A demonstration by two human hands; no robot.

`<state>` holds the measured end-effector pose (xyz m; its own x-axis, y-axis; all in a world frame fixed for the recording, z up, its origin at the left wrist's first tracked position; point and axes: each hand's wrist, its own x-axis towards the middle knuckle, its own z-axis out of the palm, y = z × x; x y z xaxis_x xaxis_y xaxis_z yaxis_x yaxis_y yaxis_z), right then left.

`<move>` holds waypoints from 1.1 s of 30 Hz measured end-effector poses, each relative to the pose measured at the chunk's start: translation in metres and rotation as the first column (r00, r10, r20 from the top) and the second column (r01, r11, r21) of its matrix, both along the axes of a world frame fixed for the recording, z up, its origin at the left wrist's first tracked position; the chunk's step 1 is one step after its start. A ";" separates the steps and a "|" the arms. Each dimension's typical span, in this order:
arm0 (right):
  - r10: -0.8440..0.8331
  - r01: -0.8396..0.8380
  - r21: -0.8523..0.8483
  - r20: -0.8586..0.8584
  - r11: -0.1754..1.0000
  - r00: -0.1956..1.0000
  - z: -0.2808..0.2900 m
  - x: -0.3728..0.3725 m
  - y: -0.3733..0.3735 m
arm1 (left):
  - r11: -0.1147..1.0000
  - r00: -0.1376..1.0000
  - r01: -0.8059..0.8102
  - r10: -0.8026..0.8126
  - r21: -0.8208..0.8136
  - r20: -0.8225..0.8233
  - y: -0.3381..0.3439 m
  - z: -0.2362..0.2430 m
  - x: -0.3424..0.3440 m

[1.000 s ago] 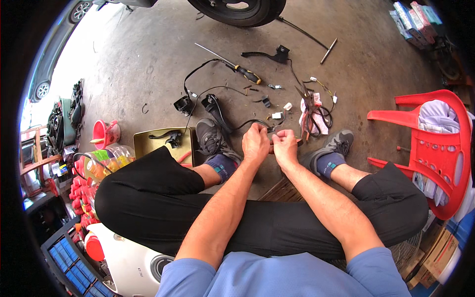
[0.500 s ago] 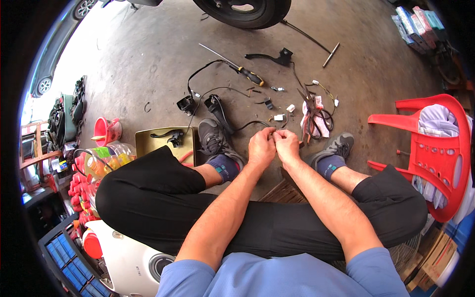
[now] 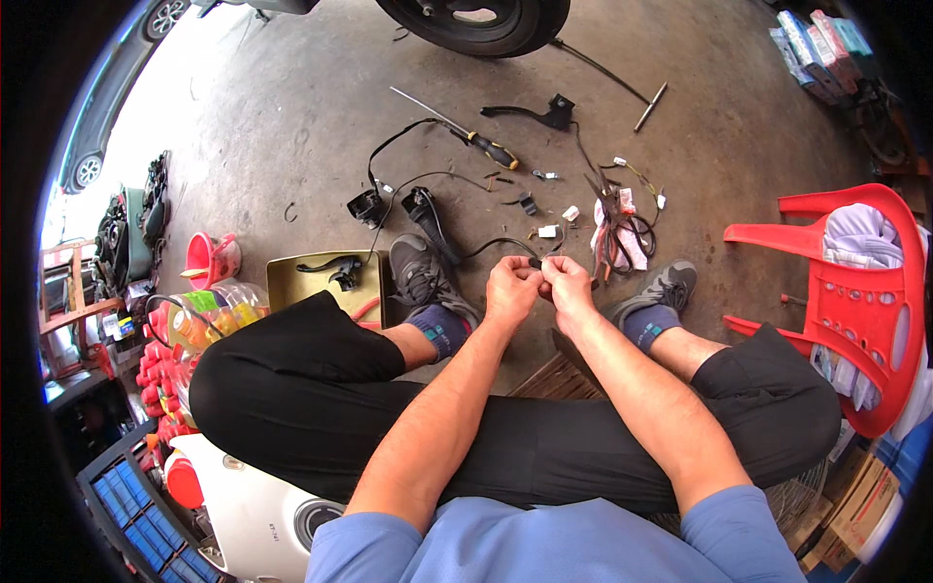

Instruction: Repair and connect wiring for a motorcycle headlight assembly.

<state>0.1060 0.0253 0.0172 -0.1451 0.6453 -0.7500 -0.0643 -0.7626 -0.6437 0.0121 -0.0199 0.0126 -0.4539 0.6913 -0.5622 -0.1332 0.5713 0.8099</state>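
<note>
Between my feet, my left hand [image 3: 513, 290] and my right hand [image 3: 568, 286] meet with fingertips pinched together. A black cable [image 3: 499, 241] runs into them from a black handlebar grip [image 3: 430, 219], and a short dark bit shows between the fingers. The cable's end is hidden. Just beyond my hands lie a white connector [image 3: 547, 231], another white connector [image 3: 570, 213] and a small black clip [image 3: 527, 203]. To the right, scissors [image 3: 609, 228] rest on a pink-and-white wrapper [image 3: 632, 248] among dark cables.
Farther out lie a screwdriver [image 3: 494, 150], a black brake lever [image 3: 554, 113] and a T-handle wrench [image 3: 651, 107]. A tray [image 3: 277, 277] holding another lever is at left, near a red bucket [image 3: 224, 257]. A red plastic chair [image 3: 880, 291] stands at right; a tyre [image 3: 486, 39] is ahead.
My hands have shifted slightly and turned, with the fingertips a little farther apart. A dark bit of the cable now shows between them. Surrounding things have stayed put.
</note>
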 end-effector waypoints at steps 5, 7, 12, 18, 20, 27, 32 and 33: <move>0.032 -0.045 0.198 0.065 0.979 0.997 -0.010 0.007 -0.001 | 1.000 0.999 0.031 -0.031 0.000 0.032 0.003 -0.006 0.001; 0.047 -0.040 0.211 -0.030 0.977 0.998 -0.007 0.003 -0.003 | 1.000 1.000 0.009 -0.010 0.025 0.024 0.001 -0.009 -0.001; 0.102 -0.135 0.236 0.145 0.962 0.984 -0.005 -0.002 -0.005 | 0.995 0.997 0.026 -0.018 0.100 -0.078 0.004 -0.004 0.002; 0.039 -0.070 0.157 0.189 0.985 0.981 0.000 0.001 0.001 | 0.994 0.995 0.081 -0.076 0.077 -0.068 0.005 0.006 0.001; 0.044 -0.083 0.181 0.213 0.980 0.976 -0.002 0.005 0.003 | 0.991 0.990 0.113 -0.107 0.069 -0.087 0.005 0.005 0.002; 0.132 -0.181 0.156 0.281 0.971 0.951 -0.001 0.012 0.010 | 0.989 0.990 0.141 -0.142 0.043 0.014 0.009 -0.004 0.001; 0.110 -0.149 0.133 0.266 0.980 0.958 0.002 0.009 0.011 | 0.996 0.975 0.057 -0.069 0.066 0.209 0.010 -0.003 0.002; 0.107 -0.147 0.132 0.268 0.980 0.957 0.002 0.010 0.012 | 0.996 0.975 0.059 -0.072 0.066 0.211 0.011 -0.001 0.002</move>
<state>0.1158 0.0374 0.0191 -0.0474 0.7415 -0.6693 0.2105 -0.6476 -0.7323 0.0144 -0.0088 0.0120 -0.2803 0.7501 -0.5990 -0.2702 0.5371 0.7991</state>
